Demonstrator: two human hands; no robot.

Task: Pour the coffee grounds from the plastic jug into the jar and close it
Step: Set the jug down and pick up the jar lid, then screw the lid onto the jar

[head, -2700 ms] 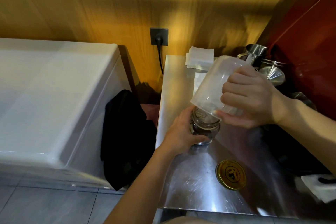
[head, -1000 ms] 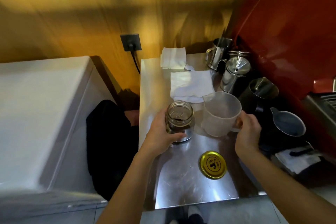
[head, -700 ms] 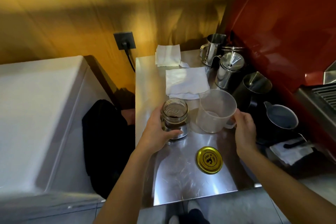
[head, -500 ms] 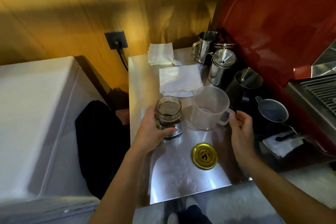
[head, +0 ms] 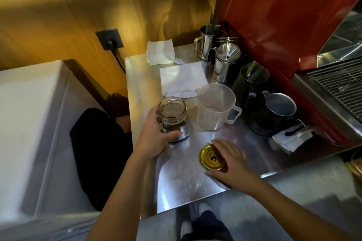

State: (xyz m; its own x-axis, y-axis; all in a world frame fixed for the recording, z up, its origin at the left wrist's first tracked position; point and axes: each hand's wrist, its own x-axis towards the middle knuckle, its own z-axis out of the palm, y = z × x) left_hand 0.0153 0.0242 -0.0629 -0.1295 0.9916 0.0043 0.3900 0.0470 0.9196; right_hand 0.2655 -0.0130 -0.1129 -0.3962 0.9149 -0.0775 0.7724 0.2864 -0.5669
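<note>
The gold lid carries a dark printed emblem at its centre, too small and blurred to read, and raised lettering shows faintly through the base of the glass jar, equally illegible. The left hand is wrapped around the jar from its 8 o'clock side, fingers curled closed on the lower glass and thumb across the front, holding it upright on the steel worktop; the jar is open at the top with a dark layer of coffee grounds in its lower part. The right hand lies over the lid at the lid's 3 o'clock side, fingers loosely spread and curved around its edge, touching it; whether they have actually gripped it I cannot tell, and the lid appears to lie flat on the worktop. The clear plastic jug stands upright just beside the jar at its 3 o'clock, apart from both hands, handle pointing to 4 o'clock, and looks nearly empty. At the jug's 11 o'clock a white folded cloth lies flat. Steel pitchers cluster at the jug's 1 o'clock, against the red machine.
</note>
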